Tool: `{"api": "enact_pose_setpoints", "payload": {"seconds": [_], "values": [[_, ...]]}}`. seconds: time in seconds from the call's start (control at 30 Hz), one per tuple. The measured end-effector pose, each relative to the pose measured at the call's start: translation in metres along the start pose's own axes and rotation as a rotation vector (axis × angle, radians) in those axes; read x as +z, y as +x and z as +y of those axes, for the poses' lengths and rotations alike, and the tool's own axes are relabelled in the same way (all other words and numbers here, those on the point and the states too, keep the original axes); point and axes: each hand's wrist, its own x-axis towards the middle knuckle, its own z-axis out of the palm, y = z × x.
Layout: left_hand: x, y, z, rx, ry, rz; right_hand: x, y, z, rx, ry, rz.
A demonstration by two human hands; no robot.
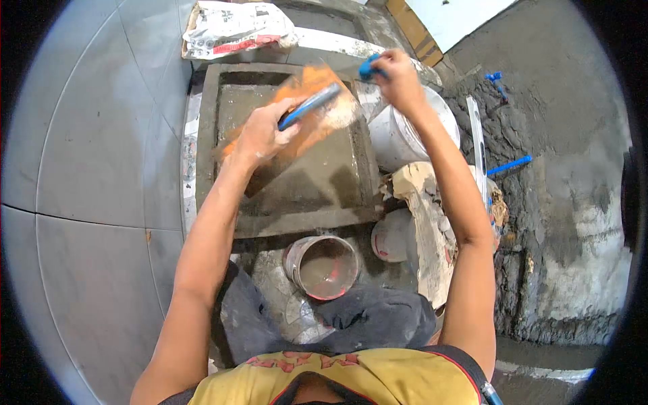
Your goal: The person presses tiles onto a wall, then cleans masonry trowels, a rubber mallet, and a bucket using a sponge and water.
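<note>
My left hand [260, 135] is closed around the blue and grey handle of an orange-faced float [314, 138], which is smeared by motion. The float is above a rectangular cement-framed basin [304, 219] with a wet grey surface inside; whether it touches that surface I cannot tell. Up and to the right, my right hand [399, 73] grips a small blue object [370, 67], perhaps a tool handle, most of it hidden by the fingers. That hand is above the rim of a white bucket [432, 128].
A small bucket [324, 266] stands before my knees, with a whitish tub [391, 236] beside it. Torn paper sacking [425, 223] and a level [476, 135] are at the right, near rough wet mortar [516, 135]. A printed bag [236, 30] lies beyond the basin. Grey tiles [94, 155] fill the left.
</note>
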Motion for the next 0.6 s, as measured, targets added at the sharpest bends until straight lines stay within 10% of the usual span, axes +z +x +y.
{"api": "enact_pose_setpoints", "payload": {"seconds": [0.1, 0.2, 0.33, 0.5, 0.6], "values": [[0.002, 0.000, -0.002, 0.101, 0.065, 0.000, -0.026, 0.040, -0.023, -0.155, 0.140, 0.150], [0.002, 0.002, 0.015, 0.126, 0.057, -0.037, -0.018, 0.046, -0.045, -0.373, 0.268, -0.236], [0.009, -0.008, 0.005, 0.095, 0.135, -0.035, -0.024, 0.059, -0.019, -0.314, -0.424, -0.371], [0.011, -0.001, -0.004, 0.045, 0.152, -0.026, -0.017, 0.078, -0.071, -0.442, 0.272, -0.349], [0.007, 0.005, 0.001, 0.024, 0.088, 0.044, 0.008, 0.074, -0.025, -0.319, -0.216, -0.418]]}}
